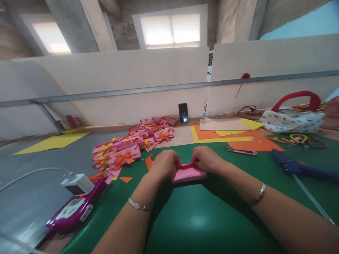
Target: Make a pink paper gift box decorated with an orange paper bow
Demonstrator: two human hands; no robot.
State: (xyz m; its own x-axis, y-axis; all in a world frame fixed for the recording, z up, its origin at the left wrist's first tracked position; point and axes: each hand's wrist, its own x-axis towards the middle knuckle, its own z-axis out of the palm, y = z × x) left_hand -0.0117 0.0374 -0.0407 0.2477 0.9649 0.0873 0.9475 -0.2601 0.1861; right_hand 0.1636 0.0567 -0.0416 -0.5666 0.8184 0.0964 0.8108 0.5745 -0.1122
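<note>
Nearest the camera, two forearms with bracelets reach out over a green mat [201, 218]. To the left lies a purple power strip [76, 208] with a white charger [77, 183] plugged in. The left hand [165, 163] and right hand [208, 158] are close together, both pinching the far edge of a pink folded paper piece [188, 173] that rests on the mat between them. Just beyond on the left sits a pile of pink paper bows [132, 146]. To the right lie a blue glue gun [296, 166], a craft knife [239, 151] and orange and yellow paper sheets [225, 135]. Farther back stand a phone [183, 112] against the partition and a patterned bag [291, 120].
</note>
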